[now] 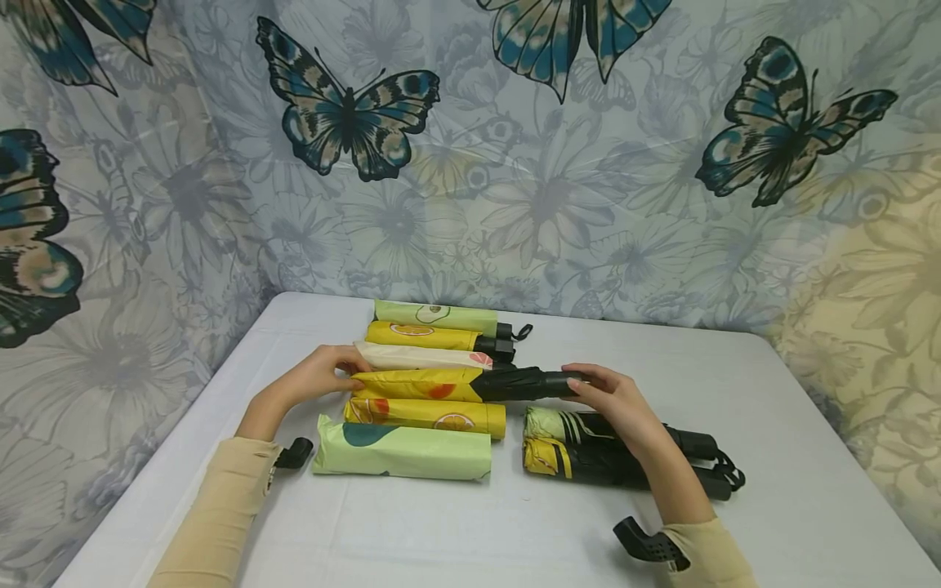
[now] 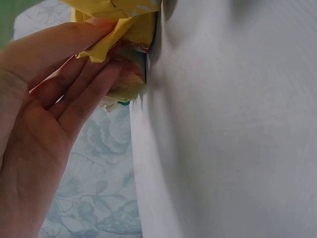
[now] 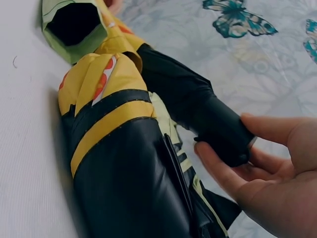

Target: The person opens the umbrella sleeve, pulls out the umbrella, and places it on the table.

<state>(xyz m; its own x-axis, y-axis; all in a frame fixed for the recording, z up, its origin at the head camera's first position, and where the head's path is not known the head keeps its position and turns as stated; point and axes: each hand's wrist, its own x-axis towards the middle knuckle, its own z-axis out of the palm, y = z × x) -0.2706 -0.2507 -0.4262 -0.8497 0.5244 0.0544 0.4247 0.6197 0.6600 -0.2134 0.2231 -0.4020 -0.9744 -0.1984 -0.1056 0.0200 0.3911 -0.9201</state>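
Note:
A folded umbrella (image 1: 515,384) lies across the middle, its black part sticking out of a yellow sleeve (image 1: 419,384) with fruit prints. My left hand (image 1: 323,376) pinches the sleeve's left end; in the left wrist view, thumb and fingers hold the yellow fabric (image 2: 119,34). At the other end my right hand (image 1: 617,400) grips the umbrella's black handle (image 3: 223,129) between thumb and fingers. Just in front lie a yellow sleeve with orange slices (image 1: 478,418) and a light green sleeve (image 1: 412,453), whose end shows a dark opening in the right wrist view.
Behind lie more umbrellas in sleeves: a cream one (image 1: 419,356), a yellow one (image 1: 419,336) and a green avocado one (image 1: 456,316). Under my right forearm rest two bare folded umbrellas, one green and black (image 1: 551,422), one yellow and black (image 1: 544,457). A white cloth covers the table (image 1: 470,539).

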